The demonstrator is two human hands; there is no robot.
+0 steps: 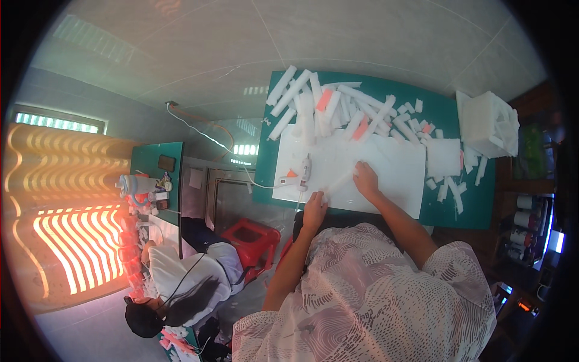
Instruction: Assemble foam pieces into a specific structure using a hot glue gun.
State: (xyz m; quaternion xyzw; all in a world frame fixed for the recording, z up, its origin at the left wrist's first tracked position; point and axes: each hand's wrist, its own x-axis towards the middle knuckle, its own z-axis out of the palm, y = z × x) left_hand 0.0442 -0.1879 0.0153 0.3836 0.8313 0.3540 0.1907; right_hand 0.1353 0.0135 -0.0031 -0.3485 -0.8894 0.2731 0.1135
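A green table (464,208) stands on a pale tiled floor, covered with many white foam strips (338,105) and a few orange ones. A large white foam sheet (386,169) lies on its near part. The left hand (314,211) rests on the near edge of the sheet, fingers curled; whether it grips something cannot be told. The right hand (366,180) presses on the sheet and seems to pinch a thin white strip (341,181) that lies between both hands. The strip looks light, soft and easy to break, so holding it near both ends seems best. A glue gun (301,172) lies just beside the left hand. Another person (181,283) sits at the left.
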